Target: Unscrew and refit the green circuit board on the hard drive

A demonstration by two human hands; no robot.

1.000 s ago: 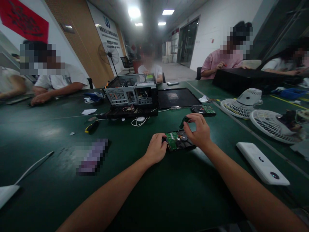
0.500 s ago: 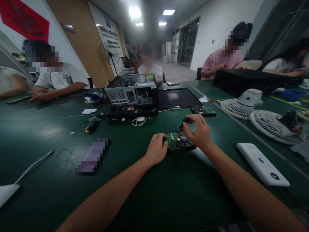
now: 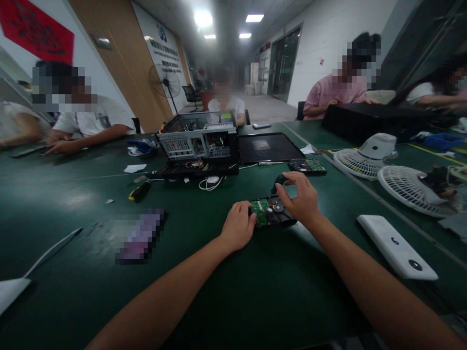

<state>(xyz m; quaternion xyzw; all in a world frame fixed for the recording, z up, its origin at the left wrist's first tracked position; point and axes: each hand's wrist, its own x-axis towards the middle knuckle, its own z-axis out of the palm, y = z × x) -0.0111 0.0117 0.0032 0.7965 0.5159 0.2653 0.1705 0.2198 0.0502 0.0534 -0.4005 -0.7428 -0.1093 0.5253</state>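
Note:
A hard drive (image 3: 270, 216) lies on the green table in front of me, its green circuit board facing up. My left hand (image 3: 239, 226) is closed on its left end, thumb near the front edge and fingers behind. Above the right part of the drive, my right hand (image 3: 302, 198) pinches the dark handle of a screwdriver (image 3: 278, 184). The handle stands nearly upright, slightly tilted, over the drive's far edge. Its tip is too small and dark to make out. A second hard drive (image 3: 308, 166) rests farther back, beyond my right hand.
An opened computer case (image 3: 200, 146) stands ahead beside a black panel (image 3: 270, 148). To the left lie a yellow-black screwdriver (image 3: 139, 191) and a phone (image 3: 141, 236). On the right are a white power bank (image 3: 397, 248) and white fan parts (image 3: 412, 192). Several people sit around the table.
Almost nothing differs. Both my hands keep their places on the drive and the screwdriver, with only a slight shift of the left hand and fingers.

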